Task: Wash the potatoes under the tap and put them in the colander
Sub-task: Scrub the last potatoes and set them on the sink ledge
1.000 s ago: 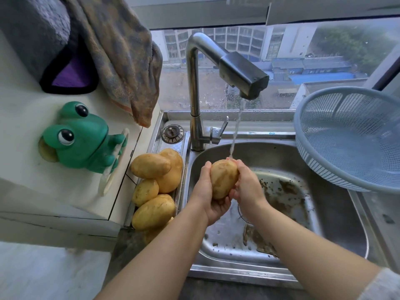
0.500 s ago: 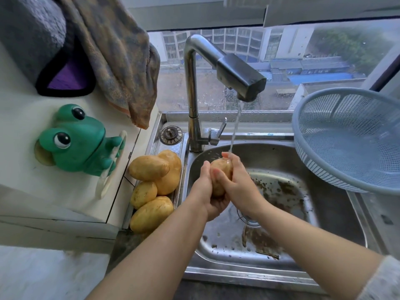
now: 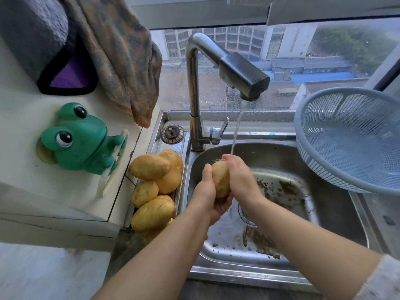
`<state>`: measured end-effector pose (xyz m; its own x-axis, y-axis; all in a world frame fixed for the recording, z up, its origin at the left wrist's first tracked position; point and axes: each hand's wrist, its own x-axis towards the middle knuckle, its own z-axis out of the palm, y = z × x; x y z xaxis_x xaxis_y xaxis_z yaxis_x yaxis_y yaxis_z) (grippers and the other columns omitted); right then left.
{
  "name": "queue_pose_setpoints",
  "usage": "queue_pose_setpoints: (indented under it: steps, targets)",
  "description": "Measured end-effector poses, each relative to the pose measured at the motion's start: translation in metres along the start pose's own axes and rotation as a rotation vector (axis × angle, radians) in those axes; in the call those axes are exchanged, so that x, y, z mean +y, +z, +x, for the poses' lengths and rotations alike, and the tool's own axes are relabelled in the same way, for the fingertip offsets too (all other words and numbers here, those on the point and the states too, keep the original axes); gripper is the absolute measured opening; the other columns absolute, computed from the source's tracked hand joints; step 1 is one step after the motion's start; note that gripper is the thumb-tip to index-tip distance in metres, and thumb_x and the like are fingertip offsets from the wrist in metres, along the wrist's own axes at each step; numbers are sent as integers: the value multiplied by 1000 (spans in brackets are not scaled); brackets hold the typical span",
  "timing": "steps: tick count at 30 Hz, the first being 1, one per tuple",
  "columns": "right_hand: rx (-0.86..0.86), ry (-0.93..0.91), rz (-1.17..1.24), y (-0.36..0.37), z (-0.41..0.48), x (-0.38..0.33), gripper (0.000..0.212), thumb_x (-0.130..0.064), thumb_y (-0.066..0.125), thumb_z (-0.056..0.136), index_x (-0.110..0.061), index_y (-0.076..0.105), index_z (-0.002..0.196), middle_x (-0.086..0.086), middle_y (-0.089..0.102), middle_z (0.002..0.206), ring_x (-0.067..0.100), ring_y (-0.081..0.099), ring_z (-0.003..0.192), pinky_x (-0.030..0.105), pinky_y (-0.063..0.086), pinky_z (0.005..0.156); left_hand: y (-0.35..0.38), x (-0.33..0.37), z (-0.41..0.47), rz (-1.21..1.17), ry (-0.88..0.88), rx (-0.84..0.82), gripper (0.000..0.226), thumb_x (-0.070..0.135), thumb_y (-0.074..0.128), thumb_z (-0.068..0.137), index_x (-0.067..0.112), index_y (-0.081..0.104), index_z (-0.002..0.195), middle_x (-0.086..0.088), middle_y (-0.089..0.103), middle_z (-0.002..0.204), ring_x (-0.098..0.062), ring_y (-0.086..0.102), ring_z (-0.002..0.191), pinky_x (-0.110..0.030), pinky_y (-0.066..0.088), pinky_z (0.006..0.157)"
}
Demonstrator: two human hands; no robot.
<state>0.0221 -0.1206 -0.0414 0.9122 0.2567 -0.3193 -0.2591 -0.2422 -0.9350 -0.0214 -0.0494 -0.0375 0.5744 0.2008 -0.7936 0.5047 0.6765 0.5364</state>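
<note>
Under the bent chrome steel tap [image 3: 193, 94], a thin stream of water [image 3: 237, 126] falls onto a pale yellow oval potato [image 3: 220, 180], which is held upright over the stainless steel sink basin [image 3: 279, 158] just in front of the tap. The left hand [image 3: 206, 199] cups the potato from below and from the left with its fingers curled round it. The right hand [image 3: 240, 177] wraps over its top and right side, so both hands grip it. Brown flecks of dirt [image 3: 281, 191] lie on the wet basin floor, in front of the tap and to its right.

Left of the tap, a heap of yellow-brown potatoes [image 3: 155, 187] fills the narrow steel ledge beside the basin. Further left of the tap, a green plastic frog figure [image 3: 80, 139] sits on a white surface [image 3: 28, 182]. A brown and grey mottled towel [image 3: 121, 55] hangs down above it. Right of the tap, a round pale blue plastic colander [image 3: 346, 137] rests tilted over the basin's right edge. Behind the tap, a rain-spotted window [image 3: 303, 50] looks out on buildings and blue roofs.
</note>
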Motion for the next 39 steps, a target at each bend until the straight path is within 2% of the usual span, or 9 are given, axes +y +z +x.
queue_pose_setpoints:
  steps: [2,5,9,15,18,22,31,35,39]
  targets:
    - [-38,-194,-161,2,-6,9,37,-29,45,101,-17,46,136,7,52,127,18,51,115,39,43,103,-4,6,-2,-50,-51,-46,57,63,47,91,10,63,106,-12,70,91,-21,68,76,-28,59,57]
    - [26,-203,-133,-2,-3,6,29,-31,52,97,-15,57,121,0,63,106,18,60,101,34,51,88,-3,6,-2,142,114,-5,54,62,41,94,13,64,97,-8,67,78,-15,64,61,-23,51,46]
    - [104,122,196,1,7,-9,26,-26,48,99,-20,63,79,3,64,86,21,60,88,38,51,81,1,0,-1,409,380,36,56,56,36,98,8,64,99,-11,65,77,-15,61,55,-19,44,42]
    - [-97,635,493,-17,32,0,35,-25,41,97,2,60,111,22,66,99,34,65,89,37,56,61,-12,-6,-1,638,678,-34,61,58,37,89,8,56,120,-17,64,98,-18,64,67,-13,42,43]
    - [-82,486,438,-13,25,-3,35,-33,42,100,-5,61,107,18,65,106,31,63,95,45,57,75,-9,-2,5,611,597,-2,54,53,29,99,10,58,115,-17,65,90,-15,62,57,-18,42,42]
    - [-69,-150,-91,-8,-1,5,37,-38,52,97,-17,52,127,-2,59,111,17,57,106,41,50,97,-6,12,6,551,416,31,48,49,24,103,15,58,106,-14,65,90,-21,62,64,-21,46,44]
    - [-202,105,256,-21,11,3,24,-32,59,94,-18,62,113,17,62,115,30,64,100,37,56,66,-8,8,5,765,643,-27,39,43,25,104,17,54,107,-5,59,87,-21,61,70,-13,40,41]
    - [-560,286,461,-50,15,-4,51,-21,65,80,-17,56,130,16,58,128,31,64,108,43,57,82,-14,19,2,684,443,-47,47,48,24,104,13,56,110,-12,62,90,-20,61,60,-19,44,43]
    - [-510,244,283,-49,17,-5,54,-27,80,69,-19,63,119,18,59,125,33,64,108,45,56,82,-13,13,1,735,503,-36,49,47,22,104,13,57,112,-12,62,91,-20,62,60,-19,43,42]
